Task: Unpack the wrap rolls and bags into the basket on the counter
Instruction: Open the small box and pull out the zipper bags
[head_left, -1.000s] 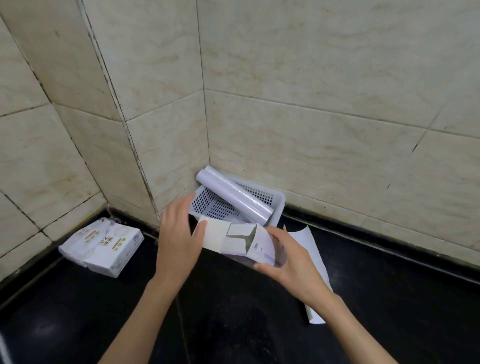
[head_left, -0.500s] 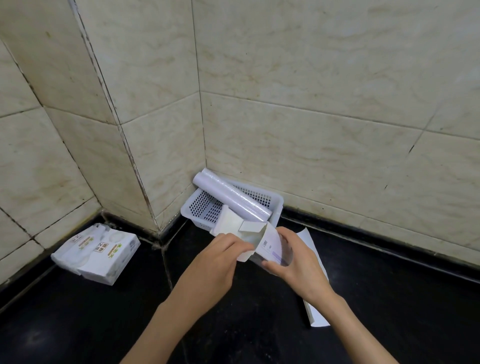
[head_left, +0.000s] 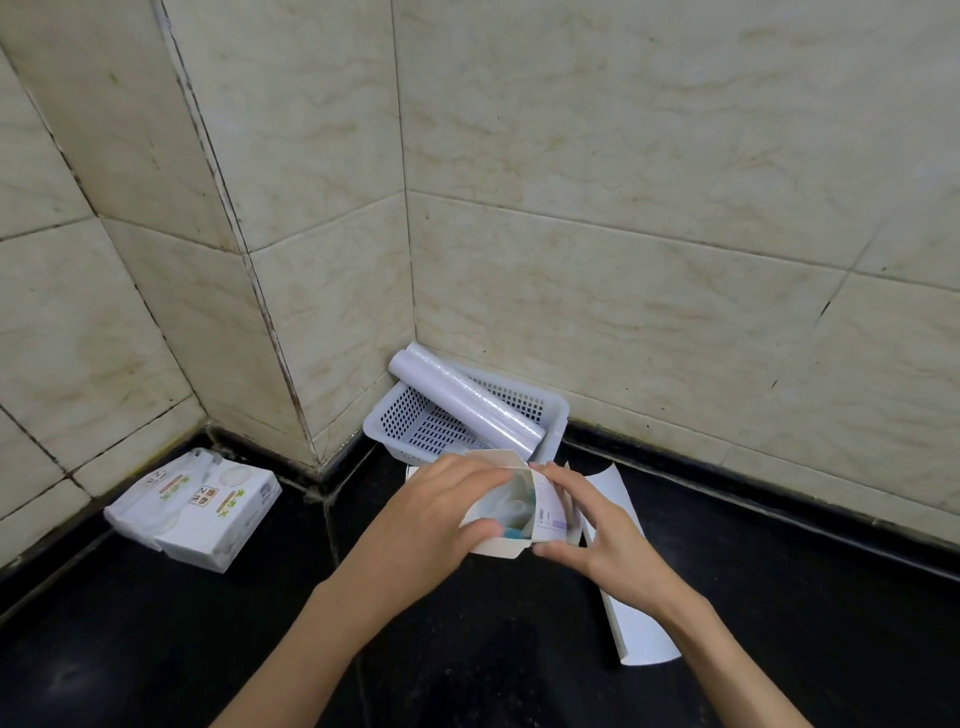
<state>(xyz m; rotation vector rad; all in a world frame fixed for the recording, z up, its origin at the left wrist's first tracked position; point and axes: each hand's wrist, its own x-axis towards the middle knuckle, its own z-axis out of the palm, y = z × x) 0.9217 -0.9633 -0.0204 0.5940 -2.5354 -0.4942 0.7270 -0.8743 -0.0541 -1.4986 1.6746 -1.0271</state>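
At far left, a wrapped pack of tissues (head_left: 193, 506) lies flat on the black counter (head_left: 156, 649), close to the tiled wall (head_left: 623, 182) and well apart from everything else.

Moving right, the left forearm rises from the bottom edge and angles up toward the middle. The left hand (head_left: 439, 512) is seen from its back, its fingers curled over the open end of a small white carton (head_left: 519, 512); the fingertips reach over the upper flap while the thumb presses the near lower edge, so this hand grips the carton. The opened mouth of the carton faces up toward the camera, with pale crumpled plastic and a bit of blue showing inside.

Just behind the hands, a white perforated basket (head_left: 395, 415) sits tucked into the corner where the walls meet. A wrap roll (head_left: 467, 402) lies slantwise across it, its upper end propped on the back rim against the wall, its lower end inside near the front.

The right hand (head_left: 597, 525) clasps the carton's printed right side, fingers spread and bent along its top edge, thumb under the lower corner; its forearm runs down to the bottom right. Beneath that wrist a curled white paper sheet (head_left: 636, 623) lies on the counter
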